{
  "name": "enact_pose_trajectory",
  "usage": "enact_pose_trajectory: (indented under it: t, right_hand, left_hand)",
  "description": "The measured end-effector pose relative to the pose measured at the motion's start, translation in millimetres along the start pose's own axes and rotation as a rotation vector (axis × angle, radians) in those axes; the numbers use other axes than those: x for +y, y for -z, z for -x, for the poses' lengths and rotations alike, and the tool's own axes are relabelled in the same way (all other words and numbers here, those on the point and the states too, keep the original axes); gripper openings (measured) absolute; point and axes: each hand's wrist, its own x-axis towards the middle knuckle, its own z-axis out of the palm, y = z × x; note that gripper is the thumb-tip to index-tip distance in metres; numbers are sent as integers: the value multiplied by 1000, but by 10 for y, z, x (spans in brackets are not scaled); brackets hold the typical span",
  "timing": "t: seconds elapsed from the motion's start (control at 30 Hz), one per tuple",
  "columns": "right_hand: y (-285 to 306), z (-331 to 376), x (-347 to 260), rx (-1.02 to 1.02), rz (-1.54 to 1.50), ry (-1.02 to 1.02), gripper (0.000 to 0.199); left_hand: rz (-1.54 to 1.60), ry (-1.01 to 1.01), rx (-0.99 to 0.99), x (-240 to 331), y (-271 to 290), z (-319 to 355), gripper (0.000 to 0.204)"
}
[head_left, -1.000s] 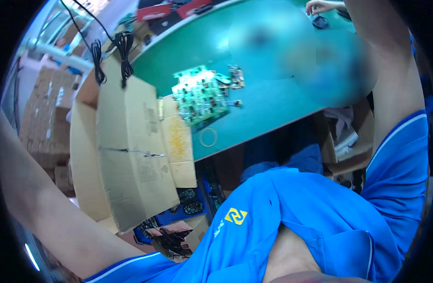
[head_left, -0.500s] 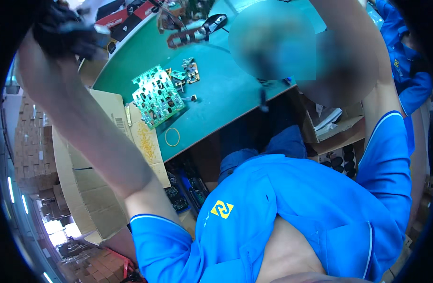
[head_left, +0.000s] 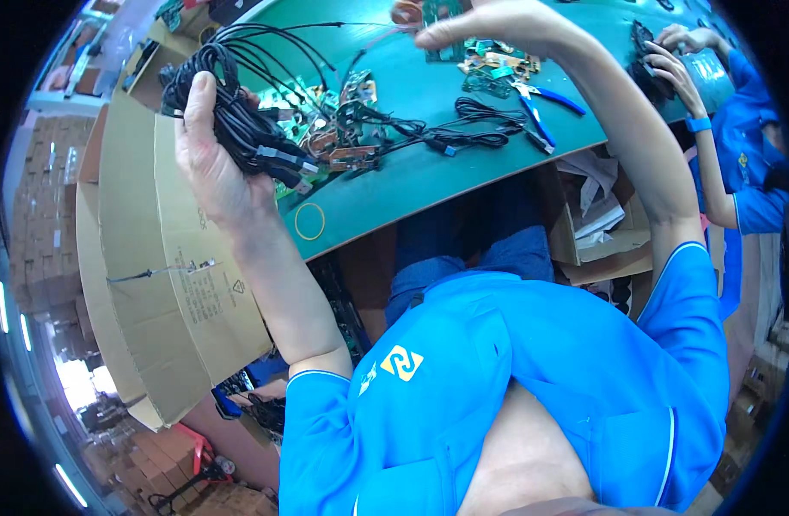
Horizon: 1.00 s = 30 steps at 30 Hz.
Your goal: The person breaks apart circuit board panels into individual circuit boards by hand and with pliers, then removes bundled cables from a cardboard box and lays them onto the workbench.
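My left hand [head_left: 212,176] is wrapped around a thick bundle of black USB cables [head_left: 240,129], its metal plugs pointing down to the right. Loose ends fan out from this bundle over the table. At the far edge of the view my right hand [head_left: 498,27] pinches a small green circuit board [head_left: 443,30] with a copper-coloured coil beside it; its fingertips are partly hidden. Beneath the cables lie green circuit boards [head_left: 291,107] and small brown boards [head_left: 353,158]. More black cables [head_left: 472,133] rest on the table, beside blue-handled pliers [head_left: 545,112].
The green table [head_left: 394,189] curves across the view, a yellow rubber band [head_left: 310,222] near its edge. A cardboard box [head_left: 167,284] stands at left; another box [head_left: 639,236] holds papers at right. A co-worker's hands [head_left: 682,64] handle a black item at far right.
My left hand has come down and inward with the cable bundle, which now spreads over the boards. My right hand now shows with a board. Pliers and coiled cables have come into view.
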Motion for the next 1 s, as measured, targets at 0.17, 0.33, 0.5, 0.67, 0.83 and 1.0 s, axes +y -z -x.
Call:
enact_pose_trajectory:
  t: [0.17,0.33,0.5,0.67,0.83,1.0]
  right_hand:
    - [-338,148,718,154,261,37,61]
    - [-791,201,852,110,577,7,39]
    - [-835,90,789,112,701,145,24]
    - [-579,90,137,85,266,194,15]
    - [74,-21,-175,354,-761,284,32]
    - [269,-368,-1164,239,-438,641,22]
  left_hand:
    - [190,-8,-20,26,201,15,33]
    - [521,113,-186,36,255,-31,31]
    - [887,297,-420,-32,311,-106,35]
    - [909,267,-346,77,450,-41,48]
    - [937,316,-339,-17,389,-41,38]
    - [896,288,-283,-45,562,137,53]
